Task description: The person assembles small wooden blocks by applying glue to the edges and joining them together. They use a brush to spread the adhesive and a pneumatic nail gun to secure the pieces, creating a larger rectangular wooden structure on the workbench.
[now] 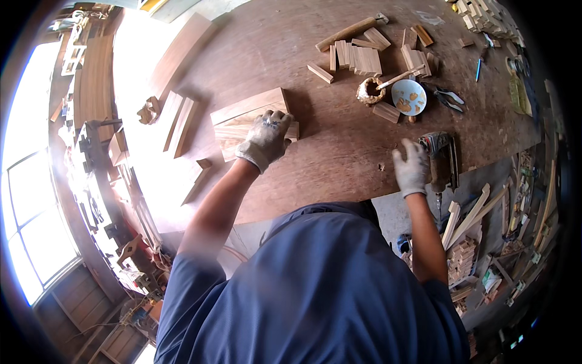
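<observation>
My left hand (pixel 267 138), in a pale work glove, has its fingers bent over a set of wooden boards (pixel 250 108) laid side by side on the workbench (pixel 339 151). Its fingertips grip the boards near their right end. My right hand (pixel 412 167), gloved too, is over the bench's front edge with its fingers apart and nothing in them. Just right of it lies a power drill (pixel 438 144), its long bit pointing past the edge toward me. Whether the right hand touches the drill, I cannot tell.
Farther back are small wood blocks (pixel 365 60), a hammer (pixel 348 33), a glue-crusted pot (pixel 368 91) with a stick, a white dish (pixel 408 97) and pliers (pixel 448 97). Longer boards (pixel 180 124) lie at left. Scrap strips (pixel 470 215) stand below the bench at right.
</observation>
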The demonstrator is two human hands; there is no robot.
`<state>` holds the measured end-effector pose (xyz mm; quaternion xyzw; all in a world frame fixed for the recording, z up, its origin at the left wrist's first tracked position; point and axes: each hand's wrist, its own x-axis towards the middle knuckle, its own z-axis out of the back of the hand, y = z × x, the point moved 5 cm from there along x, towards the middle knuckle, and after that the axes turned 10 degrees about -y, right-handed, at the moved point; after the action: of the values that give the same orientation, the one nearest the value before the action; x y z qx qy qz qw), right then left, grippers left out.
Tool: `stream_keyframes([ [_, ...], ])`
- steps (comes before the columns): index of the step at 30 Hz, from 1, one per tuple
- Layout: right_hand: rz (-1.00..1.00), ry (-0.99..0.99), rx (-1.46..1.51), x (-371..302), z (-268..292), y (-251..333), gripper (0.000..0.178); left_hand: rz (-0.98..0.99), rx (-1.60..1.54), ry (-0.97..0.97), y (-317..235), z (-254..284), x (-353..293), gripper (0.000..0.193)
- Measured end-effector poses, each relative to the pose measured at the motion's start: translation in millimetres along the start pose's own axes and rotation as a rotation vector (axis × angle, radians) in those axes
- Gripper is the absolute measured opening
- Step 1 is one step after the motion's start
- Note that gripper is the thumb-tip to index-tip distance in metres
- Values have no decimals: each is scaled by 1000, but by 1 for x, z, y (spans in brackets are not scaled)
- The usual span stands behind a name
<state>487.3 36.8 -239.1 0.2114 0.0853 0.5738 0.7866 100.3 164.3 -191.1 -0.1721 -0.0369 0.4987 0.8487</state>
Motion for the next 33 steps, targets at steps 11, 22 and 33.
stream_keyframes([
  [11,-255,-172,-137,31,61,-20,46,-11,-59,-46,6,-2,5,38],
  [22,-353,-49,-403,22,39,-109,89,-40,11,-13,9,-7,11,40],
  [33,-380,69,-345,13,20,-153,58,-117,-54,5,6,-7,-6,35],
])
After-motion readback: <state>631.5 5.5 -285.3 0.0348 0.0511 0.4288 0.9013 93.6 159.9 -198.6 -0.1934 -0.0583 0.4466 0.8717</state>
